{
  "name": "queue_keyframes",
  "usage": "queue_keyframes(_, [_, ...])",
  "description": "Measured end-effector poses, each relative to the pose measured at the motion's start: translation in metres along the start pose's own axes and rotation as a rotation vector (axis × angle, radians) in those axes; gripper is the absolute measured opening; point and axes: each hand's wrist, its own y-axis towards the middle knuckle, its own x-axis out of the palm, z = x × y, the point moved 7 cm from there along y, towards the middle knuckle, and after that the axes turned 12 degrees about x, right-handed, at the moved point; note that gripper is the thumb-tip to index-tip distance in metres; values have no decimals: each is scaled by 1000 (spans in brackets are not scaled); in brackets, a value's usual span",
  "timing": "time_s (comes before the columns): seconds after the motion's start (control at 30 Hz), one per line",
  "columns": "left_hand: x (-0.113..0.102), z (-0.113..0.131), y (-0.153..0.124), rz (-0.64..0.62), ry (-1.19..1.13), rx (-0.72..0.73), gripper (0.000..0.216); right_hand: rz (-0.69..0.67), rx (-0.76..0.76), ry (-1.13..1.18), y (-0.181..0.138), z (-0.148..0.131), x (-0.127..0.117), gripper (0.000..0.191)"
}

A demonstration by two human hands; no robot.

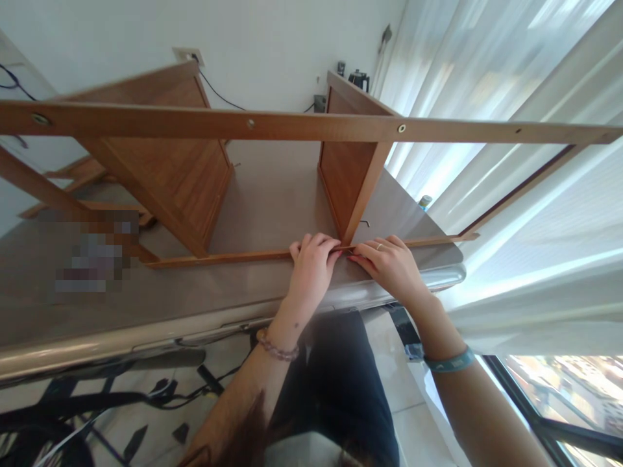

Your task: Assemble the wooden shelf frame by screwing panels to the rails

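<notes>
A wooden frame stands on the table, with a long upper rail (292, 123) and a lower rail (243, 257) along the table's near side. Two wooden panels, a left panel (170, 175) and a right panel (341, 149), join these rails. My left hand (314, 266) is closed on the lower rail, just left of where the right panel meets it. On the other side of that joint is my right hand (389, 263), fingers pinched close to the rail; what they hold is hidden. A small L-shaped metal rod (365, 223) shows just beyond my right hand.
More wooden pieces (82, 172) lie at the left of the grey-brown table (272, 188), near a blurred-out patch. White curtains (467, 97) hang at the right. A dark kettle (359, 79) stands at the back. Dark equipment and cables (165, 395) are below the table's edge.
</notes>
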Motion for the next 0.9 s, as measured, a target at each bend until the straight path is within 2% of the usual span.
queue_keyframes(0.2, [0,1,-1,-17,28,9,18,5,34,39,-2,2,1,27])
queue_keyframes(0.43, [3,0,-1,7,69,13,18,18,146,81,-5,1,2,23])
queue_keyframes(0.77, [2,0,-2,28,170,15,18,120,403,240,-17,0,5,19])
queue_keyframes(0.9, [-1,2,-2,8,210,20,20,184,536,322,-32,5,0,19])
